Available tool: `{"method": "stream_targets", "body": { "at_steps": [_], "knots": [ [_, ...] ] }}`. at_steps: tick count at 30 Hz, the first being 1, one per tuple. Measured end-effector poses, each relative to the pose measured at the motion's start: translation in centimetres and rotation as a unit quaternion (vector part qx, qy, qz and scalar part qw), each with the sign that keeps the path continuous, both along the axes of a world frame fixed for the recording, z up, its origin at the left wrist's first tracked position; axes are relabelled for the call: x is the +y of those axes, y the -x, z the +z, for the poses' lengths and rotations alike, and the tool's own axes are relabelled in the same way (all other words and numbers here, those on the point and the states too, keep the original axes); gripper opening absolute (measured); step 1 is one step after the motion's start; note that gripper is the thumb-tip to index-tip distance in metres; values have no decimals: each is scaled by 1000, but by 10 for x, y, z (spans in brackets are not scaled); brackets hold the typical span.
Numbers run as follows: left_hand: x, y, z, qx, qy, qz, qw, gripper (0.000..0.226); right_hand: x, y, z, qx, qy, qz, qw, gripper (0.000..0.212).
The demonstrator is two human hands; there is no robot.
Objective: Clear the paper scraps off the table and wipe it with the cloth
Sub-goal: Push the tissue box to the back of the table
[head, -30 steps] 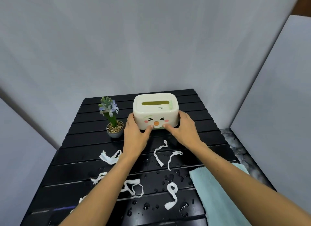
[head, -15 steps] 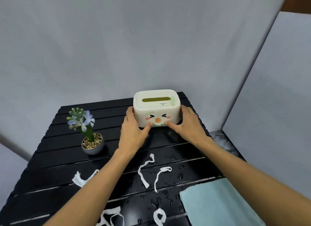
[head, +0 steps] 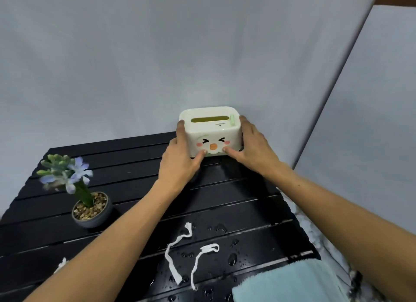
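Observation:
A cream tissue box (head: 212,130) with a cartoon face stands at the far right corner of the black slatted table (head: 135,189). My left hand (head: 180,162) grips its left side and my right hand (head: 254,151) grips its right side, thumbs on the front. Two white paper scraps (head: 176,252) (head: 202,261) lie among water drops between my forearms. Another scrap (head: 62,263) peeks out at the left, beside my left forearm. A light blue cloth (head: 286,283) lies at the near right edge.
A small potted plant (head: 90,208) with pale blue flowers stands on the table's left side. Grey backdrop panels close in behind and to the right. A marbled floor (head: 315,238) shows past the table's right edge.
Both hands have slid the tissue box back and to the right, to the table's far right corner. The view has swung right, so the plant and scraps now sit further left and lower.

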State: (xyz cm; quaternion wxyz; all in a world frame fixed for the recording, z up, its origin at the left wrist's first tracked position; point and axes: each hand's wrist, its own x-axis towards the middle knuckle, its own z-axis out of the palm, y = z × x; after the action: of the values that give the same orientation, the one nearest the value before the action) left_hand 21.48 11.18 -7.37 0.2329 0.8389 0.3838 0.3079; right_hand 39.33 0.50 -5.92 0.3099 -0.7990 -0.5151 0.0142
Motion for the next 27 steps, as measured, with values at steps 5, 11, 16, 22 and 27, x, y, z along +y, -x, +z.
{"method": "stream_targets", "body": {
  "at_steps": [5, 11, 16, 22, 27],
  "knots": [
    [5, -14, 3, 5, 2, 12, 1000, 87, 9, -15, 2, 4, -5, 8, 1000, 94],
    [9, -25, 3, 3, 4, 21, 1000, 87, 18, -23, -2, 30, -36, 16, 999, 90],
    [10, -26, 3, -4, 8, 20, 1000, 87, 20, -24, -6, 45, -43, 8, 998, 92],
    [6, -14, 7, -10, 17, 4, 1000, 89, 11, -15, -1, 33, -20, -24, 999, 100],
    [-13, 11, 9, 19, 28, 9, 999, 82, -12, 6, 13, 8, -27, -17, 999, 87]
  ]
}}
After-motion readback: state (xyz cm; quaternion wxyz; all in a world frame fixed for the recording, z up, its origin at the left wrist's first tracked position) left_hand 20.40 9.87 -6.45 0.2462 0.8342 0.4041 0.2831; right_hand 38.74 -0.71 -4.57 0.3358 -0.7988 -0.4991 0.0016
